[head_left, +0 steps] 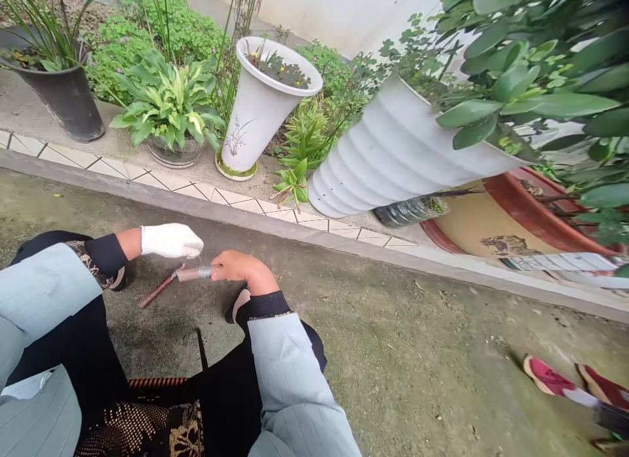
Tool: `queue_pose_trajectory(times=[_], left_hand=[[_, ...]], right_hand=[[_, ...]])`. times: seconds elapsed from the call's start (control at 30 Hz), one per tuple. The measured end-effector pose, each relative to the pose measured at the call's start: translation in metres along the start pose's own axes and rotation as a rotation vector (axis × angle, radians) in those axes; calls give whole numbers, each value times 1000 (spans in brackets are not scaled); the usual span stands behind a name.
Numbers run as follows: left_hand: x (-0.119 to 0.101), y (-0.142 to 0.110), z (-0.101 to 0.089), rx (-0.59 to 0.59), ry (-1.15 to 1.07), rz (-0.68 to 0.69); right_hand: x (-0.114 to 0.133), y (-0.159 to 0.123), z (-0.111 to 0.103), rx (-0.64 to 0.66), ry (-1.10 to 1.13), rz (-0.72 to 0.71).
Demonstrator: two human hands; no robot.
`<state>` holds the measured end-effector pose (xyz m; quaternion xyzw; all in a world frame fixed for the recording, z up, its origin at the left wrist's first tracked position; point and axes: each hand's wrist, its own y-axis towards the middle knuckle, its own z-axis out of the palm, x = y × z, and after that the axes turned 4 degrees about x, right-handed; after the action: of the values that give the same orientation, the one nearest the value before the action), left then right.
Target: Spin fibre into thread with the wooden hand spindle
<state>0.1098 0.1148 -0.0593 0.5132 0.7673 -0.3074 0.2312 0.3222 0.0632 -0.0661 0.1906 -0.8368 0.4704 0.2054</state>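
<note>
My left hand (171, 240) wears a white glove and is closed in a loose fist just above the ground, its fingertips next to the end of a small tool. My bare right hand (240, 267) is wrapped round the brownish handle of that tool (192, 273), which has a silvery band and points left. A thin reddish stick (157, 290) lies on the concrete just below the gloved hand; whether it is part of the tool I cannot tell. My knees and pale blue sleeves fill the lower left.
A tiled kerb (162, 181) runs across ahead. On it stand a black pot (66, 96), a leafy plant in a glass bowl (170, 116), a tall white vase pot (260, 103), a ribbed white pot (393, 155) and a red-rimmed pot (515, 211). Another person's red shoes (570, 385) are at the right.
</note>
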Motion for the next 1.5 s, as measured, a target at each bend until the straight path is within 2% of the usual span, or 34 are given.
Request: queue_pose_trajectory(times=[0.07, 0.1, 0.13, 0.2, 0.27, 0.3, 0.37, 0.43, 0.53, 0.6, 0.63, 0.7, 0.77, 0.8, 0.83, 0.87, 0.9, 1.0, 1.07, 1.13, 1.27, 1.33, 1.37, 1.4, 1.43, 1.5], left_hand=[[-1, -3, -3, 64, -225, 25], [-1, -4, -4, 76, -367, 22], [-2, -4, -5, 59, -507, 13], [-1, -4, -5, -47, -702, -25], [0, -2, -1, -151, -755, -60], [0, 0, 2, -159, -750, -71], [-1, 2, 9, -83, -723, -59], [-5, 4, 15, 20, -678, -2], [-13, 2, 14, 57, -542, 55], [-16, 0, 8, 21, -457, 15], [-17, -1, 4, 7, -417, -15], [-17, -3, -3, 6, -356, -46], [-15, -4, -7, 36, -354, -35], [-13, -3, -8, 50, -391, -25], [-12, -3, -8, 50, -444, -28], [-10, -2, -7, 26, -506, -40], [-8, -1, -5, -11, -572, -53], [-5, 0, 1, -90, -686, -75], [-6, 0, 4, -43, -698, -74], [-9, -1, 7, 41, -694, -57], [-20, -3, 4, 108, -670, 42], [-23, -5, 0, 105, -604, 60], [-23, -6, -3, 97, -557, 53], [-22, -7, -7, 87, -512, 39], [-19, -8, -10, 77, -471, 22], [-12, -10, -17, 63, -417, -5]], right_hand=[[6, -9, 2, 232, 196, -215], [7, -15, 1, 251, 336, -315], [7, -21, 0, 196, 486, -411], [4, -32, -5, -168, 827, -519], [-4, -38, -10, -549, 1081, -508], [-9, -38, -12, -690, 1148, -464], [-18, -36, -13, -842, 1150, -307], [-25, -30, -12, -867, 947, -87], [-27, -23, -8, -813, 403, 218], [-22, -19, -3, -691, 131, 297], [-17, -18, -1, -585, 54, 282], [-7, -15, 5, -284, 0, 154], [3, -15, 9, 30, 70, -59], [6, -16, 10, 146, 148, -170], [8, -19, 10, 202, 254, -269], [8, -24, 8, 192, 381, -355], [6, -29, 6, 119, 521, -430], [-7, -45, -5, -434, 999, -506], [-18, -51, -13, -679, 1102, -413], [-28, -50, -17, -773, 1009, -214], [-30, -34, -12, -764, 437, 209], [-21, -23, -4, -659, 155, 305], [-15, -18, 1, -560, 70, 305], [-9, -14, 5, -444, 8, 244], [-3, -11, 9, -317, -29, 137], [7, -12, 14, -65, 52, -141]])
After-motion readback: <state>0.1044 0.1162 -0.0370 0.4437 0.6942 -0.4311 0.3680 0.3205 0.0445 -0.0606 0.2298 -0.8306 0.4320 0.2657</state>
